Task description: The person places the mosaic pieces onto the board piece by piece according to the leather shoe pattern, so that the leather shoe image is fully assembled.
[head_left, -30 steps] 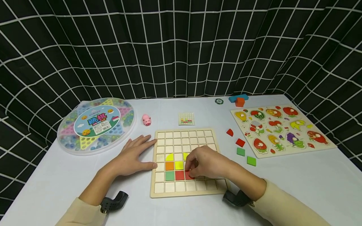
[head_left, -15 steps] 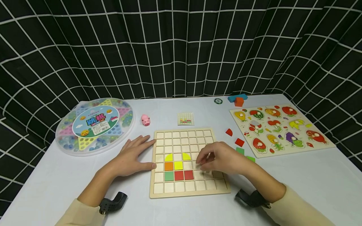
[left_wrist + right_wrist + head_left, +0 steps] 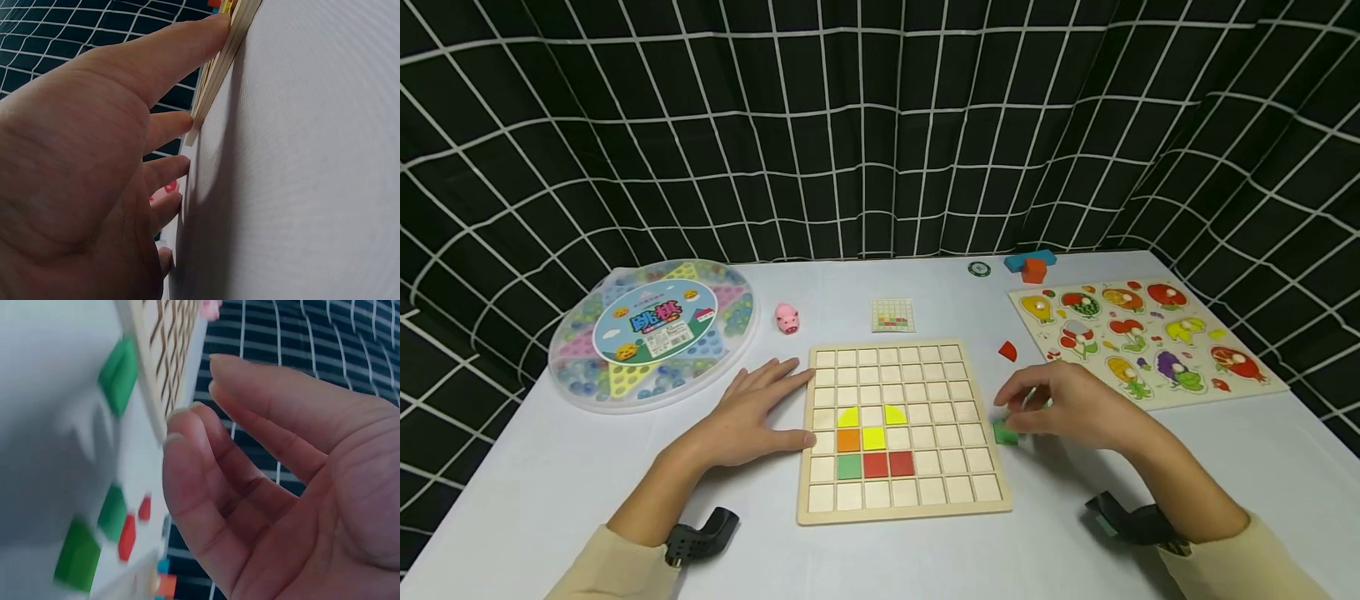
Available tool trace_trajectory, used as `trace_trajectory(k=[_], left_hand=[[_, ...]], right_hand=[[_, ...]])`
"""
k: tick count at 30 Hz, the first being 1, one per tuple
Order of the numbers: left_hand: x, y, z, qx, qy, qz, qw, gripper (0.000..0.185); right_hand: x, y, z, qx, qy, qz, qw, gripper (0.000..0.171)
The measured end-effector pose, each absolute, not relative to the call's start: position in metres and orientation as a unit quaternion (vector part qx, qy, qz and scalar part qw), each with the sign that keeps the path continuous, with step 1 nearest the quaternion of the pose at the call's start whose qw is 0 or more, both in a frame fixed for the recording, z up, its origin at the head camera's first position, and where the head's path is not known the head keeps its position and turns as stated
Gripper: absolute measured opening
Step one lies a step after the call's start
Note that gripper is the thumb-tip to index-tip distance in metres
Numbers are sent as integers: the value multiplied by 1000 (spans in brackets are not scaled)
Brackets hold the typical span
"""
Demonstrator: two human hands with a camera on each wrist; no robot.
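A wooden grid board lies in front of me with yellow, orange, green and red tiles in its lower left cells. My left hand rests flat on the table, its fingertips against the board's left edge. My right hand hovers right of the board over the loose tiles, with its fingers loosely curved and nothing held. A green tile lies on the table just by its thumb, and the right wrist view shows this green tile apart from the fingers. More green and red tiles lie beyond.
A round marble game box sits at the far left, with a pink pig and a small pattern card behind the board. A fruit puzzle board lies at the right. Blue and orange blocks and a red quarter tile are nearby.
My right hand left the second red tile in the board and moved right, off the board, to the loose tiles. A green tile now lies closer to the board. The left hand stayed put.
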State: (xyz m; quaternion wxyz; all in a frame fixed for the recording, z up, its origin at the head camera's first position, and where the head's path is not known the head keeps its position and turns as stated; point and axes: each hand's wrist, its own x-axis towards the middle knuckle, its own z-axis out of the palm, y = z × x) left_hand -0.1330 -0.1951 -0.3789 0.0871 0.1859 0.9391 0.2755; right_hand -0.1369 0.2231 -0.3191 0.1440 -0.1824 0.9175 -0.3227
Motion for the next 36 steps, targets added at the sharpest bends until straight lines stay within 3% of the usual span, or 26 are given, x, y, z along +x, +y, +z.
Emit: trace_trajectory(k=[11,21,29,36], left_hand=[[-133,-195,-378,182,940,274,88,87],[-132,-195,-380,181,940,277,87,87],[-134,-195,-379,184,939,277,87,87],[-134,-193,-379,184,938,281,89,87]], right_hand=[[-142,268,-328,-118,953,-232,155,22],[-141,265,-334,-113,964,-185,154,23],[-140,251,-323,-137,936,-281,164,15],[-139,208,-317,-188,875,-395,207,7]])
